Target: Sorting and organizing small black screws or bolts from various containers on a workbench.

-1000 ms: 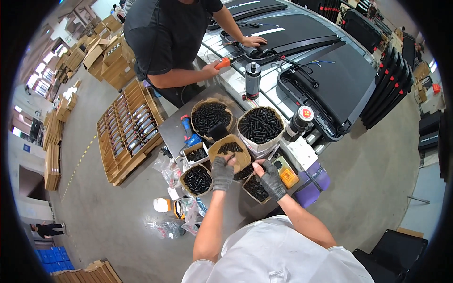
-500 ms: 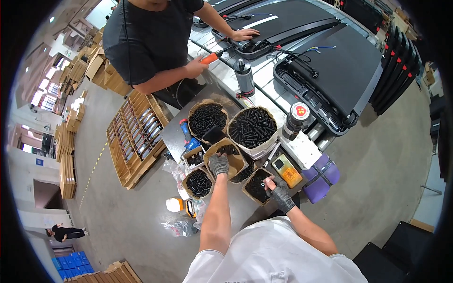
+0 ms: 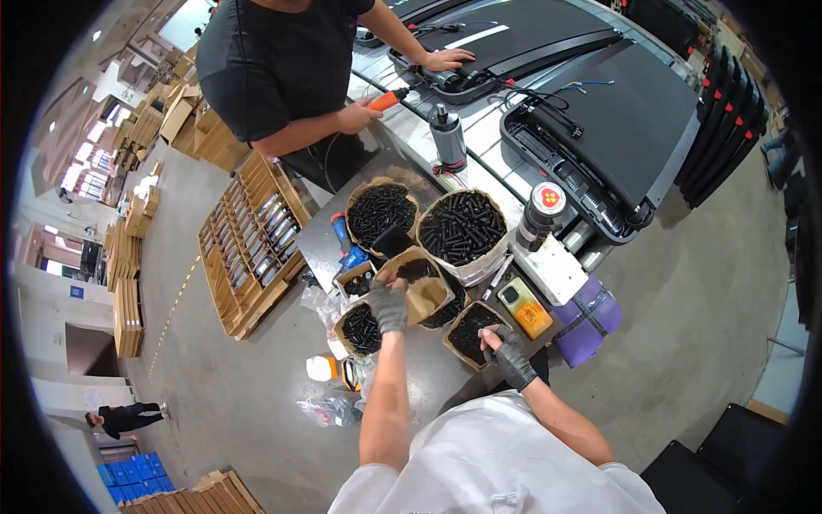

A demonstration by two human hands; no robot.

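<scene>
Carton (image 3: 425, 300), brown and open, among the bins at the work table (image 3: 417, 364). Dark pieces lie toward its far end; near end bare. Left hand (image 3: 390, 307), in a grey fingerless glove, is at its left rim, fingers curled; cannot tell whether anything is grasped. Right hand (image 3: 510, 355), gloved alike, is at the right side of the small-parts box (image 3: 459, 355), thumb and fingers bunched; whether a piece sits between them is unclear.

Handling, my judgement: pieces this small want a light fingertip pinch, one at a time, over their own box, so any slip falls back in. Best not to lean on the carton rim.

Containers, outward: front-left box (image 3: 339, 331), short black cylinders. Behind, left tub (image 3: 405, 188) and right tub (image 3: 479, 270), both well filled with black cylinders, those on the right looking larger. Farther off, a co-worker holds an orange tool (image 3: 385, 101).
</scene>
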